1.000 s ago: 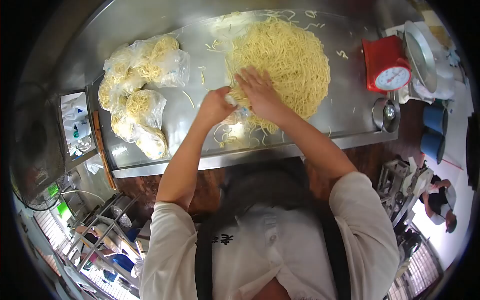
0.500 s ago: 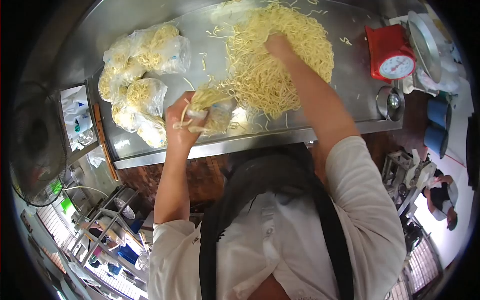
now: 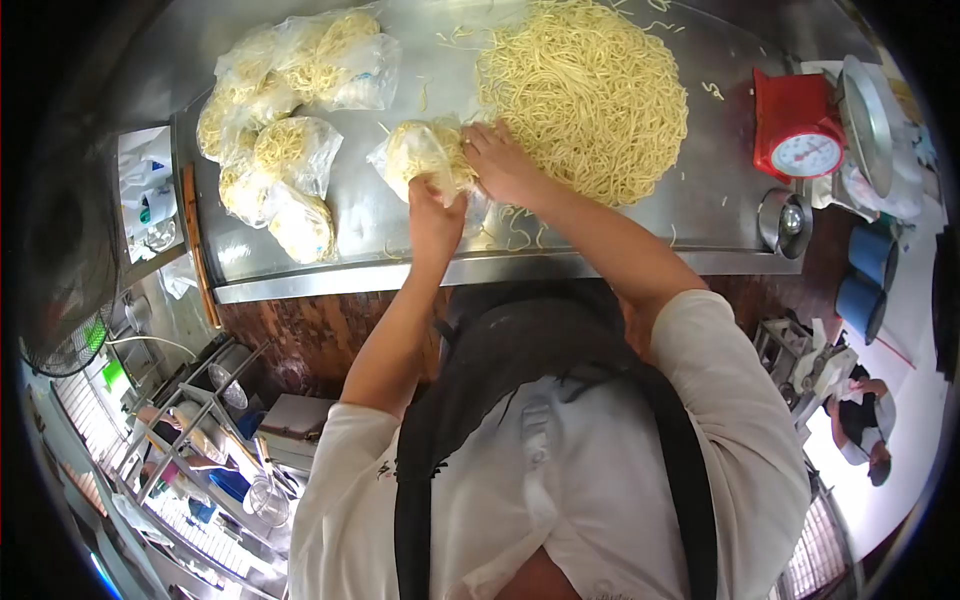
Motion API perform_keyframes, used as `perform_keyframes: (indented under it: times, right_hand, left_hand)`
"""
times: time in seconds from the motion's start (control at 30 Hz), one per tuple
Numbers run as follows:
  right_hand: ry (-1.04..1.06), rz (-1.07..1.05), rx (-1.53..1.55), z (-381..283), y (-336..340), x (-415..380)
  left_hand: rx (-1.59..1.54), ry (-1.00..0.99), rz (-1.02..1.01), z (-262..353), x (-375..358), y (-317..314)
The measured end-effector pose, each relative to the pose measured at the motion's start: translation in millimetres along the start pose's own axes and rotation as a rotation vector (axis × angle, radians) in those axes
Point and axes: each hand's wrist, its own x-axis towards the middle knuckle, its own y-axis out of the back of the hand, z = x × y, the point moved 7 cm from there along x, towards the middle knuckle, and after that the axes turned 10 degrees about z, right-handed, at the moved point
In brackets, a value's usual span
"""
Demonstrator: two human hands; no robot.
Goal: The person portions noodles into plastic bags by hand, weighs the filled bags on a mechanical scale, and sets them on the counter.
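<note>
A clear plastic bag of noodles [image 3: 412, 150] lies on the steel table, left of a large heap of yellow noodles [image 3: 590, 105]. My left hand [image 3: 436, 212] pinches the near side of this bag, thumb and fingers closed. From the right, my right hand [image 3: 497, 162] grips the bag's other side, its fingers curled over plastic and noodles at the heap's left edge. Part of the plastic hangs below the right hand. Farther left sit several filled noodle bags [image 3: 290, 145], bunched together.
A red scale [image 3: 800, 130] with a metal pan [image 3: 866, 125] stands at the right. Near it is a round steel bowl [image 3: 783, 222]. Loose noodle strands lie about the steel table [image 3: 350, 262]. A fan [image 3: 65, 270] is at the left; another person [image 3: 860, 425] is far right.
My right hand has left the heap and come left to the bag. My left hand has shifted right, and the bag now rests on the table between both hands.
</note>
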Motion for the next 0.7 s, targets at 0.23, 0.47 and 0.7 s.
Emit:
perform_keyframes:
  times: [0.23, 0.47, 0.7]
  right_hand:
    - [-0.146, -0.189, 0.835, -37, 88, 53]
    - [-0.170, -0.177, 0.427, -52, 114, 62]
    - [-0.396, 0.163, 0.278, 61, 124, 70]
  left_hand:
    - [-0.795, 0.125, 0.103, 50, 24, 79]
    - [-0.600, 0.287, 0.050, 40, 31, 75]
    - [-0.635, 0.048, 0.128, 79, 49, 131]
